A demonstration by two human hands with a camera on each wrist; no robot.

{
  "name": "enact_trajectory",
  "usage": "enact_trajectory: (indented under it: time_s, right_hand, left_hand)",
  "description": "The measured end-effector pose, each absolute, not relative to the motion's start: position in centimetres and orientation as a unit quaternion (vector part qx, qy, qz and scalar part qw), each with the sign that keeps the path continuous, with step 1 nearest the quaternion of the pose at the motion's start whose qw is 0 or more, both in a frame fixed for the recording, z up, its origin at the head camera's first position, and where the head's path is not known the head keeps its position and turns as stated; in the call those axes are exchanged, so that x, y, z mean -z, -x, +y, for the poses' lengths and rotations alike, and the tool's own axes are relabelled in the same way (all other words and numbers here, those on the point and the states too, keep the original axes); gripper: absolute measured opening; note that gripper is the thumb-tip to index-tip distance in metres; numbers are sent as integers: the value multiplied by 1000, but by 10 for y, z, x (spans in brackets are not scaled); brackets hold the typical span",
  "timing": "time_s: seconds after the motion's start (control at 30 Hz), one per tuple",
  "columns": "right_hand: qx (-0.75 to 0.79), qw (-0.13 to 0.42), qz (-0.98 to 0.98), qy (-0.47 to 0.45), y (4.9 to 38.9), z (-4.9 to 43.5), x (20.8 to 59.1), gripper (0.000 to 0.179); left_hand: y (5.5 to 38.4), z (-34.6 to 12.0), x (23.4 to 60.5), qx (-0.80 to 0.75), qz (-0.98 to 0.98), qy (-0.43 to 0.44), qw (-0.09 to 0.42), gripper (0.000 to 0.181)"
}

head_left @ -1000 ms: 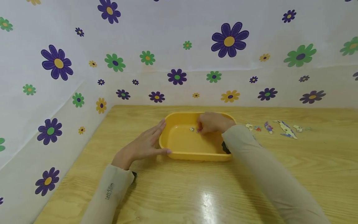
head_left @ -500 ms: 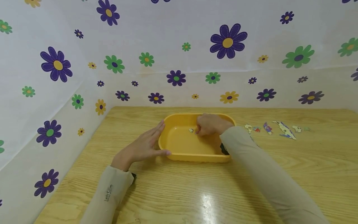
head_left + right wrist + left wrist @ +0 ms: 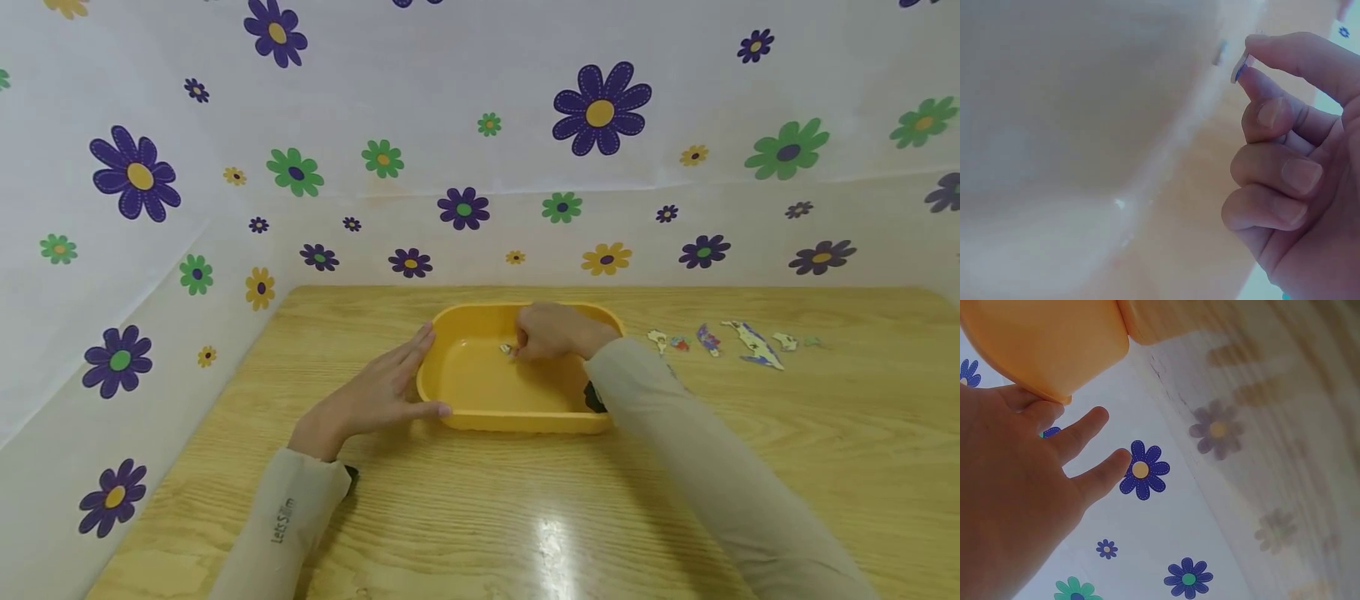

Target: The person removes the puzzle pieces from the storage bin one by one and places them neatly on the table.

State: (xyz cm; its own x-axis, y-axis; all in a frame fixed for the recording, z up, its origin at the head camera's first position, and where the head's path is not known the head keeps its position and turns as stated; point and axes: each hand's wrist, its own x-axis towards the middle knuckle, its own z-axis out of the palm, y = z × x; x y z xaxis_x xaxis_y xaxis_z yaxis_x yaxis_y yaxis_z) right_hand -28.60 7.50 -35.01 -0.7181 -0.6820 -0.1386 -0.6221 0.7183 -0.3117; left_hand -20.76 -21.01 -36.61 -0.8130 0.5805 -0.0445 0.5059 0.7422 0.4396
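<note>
My left hand (image 3: 367, 400) rests at the left end of a yellow plastic tub (image 3: 517, 421), fingers fairly straight along the outside and thumb tip at the front rim. In the left wrist view, fingertips touch the rim of the tub (image 3: 1054, 356) while two other fingers stay apart from it. Reaching inside the tub, my right hand (image 3: 551, 329) pinches a small thin puzzle piece (image 3: 1240, 67), pale-edged with some blue, between thumb and index finger. Its other fingers curl toward the palm. Another small pale piece (image 3: 505, 348) lies on the tub floor just left of the fingertips.
Right of the tub, several flat irregular pieces lie in a row on the wooden table (image 3: 450, 517), among them a long pale one with blue edging (image 3: 757, 346) and a purple-red one (image 3: 707, 340). A white flower-printed sheet (image 3: 420, 100) stands behind and to the left.
My right hand has edged slightly left inside the tub, closer to the loose pale piece. The left hand keeps its place on the tub, and the head view has shifted a little.
</note>
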Motion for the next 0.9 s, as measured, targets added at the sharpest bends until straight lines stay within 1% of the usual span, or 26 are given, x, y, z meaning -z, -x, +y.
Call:
enact_trajectory:
  time_s: [0.1,0.23,0.53,0.7,0.9]
  right_hand:
    - [150,114,914,359,288,80,343,31]
    - [170,101,916,348,289,89,328,16]
    - [197,83,924,318,285,107,296,13]
    - [202,71,932,293,282,126,290,14]
    - [200,42,935,291,279,159,291,16]
  left_hand:
    - [208,-211,366,-210,929,-292,89,113]
    - [209,-212,366,-214,928,-292,90,114]
    - [210,-213,367,-219,925,-298,87,114]
    - [210,-213,367,-218,925,-300,87,113]
    - [209,-211,367,-225,923,-297,93,113]
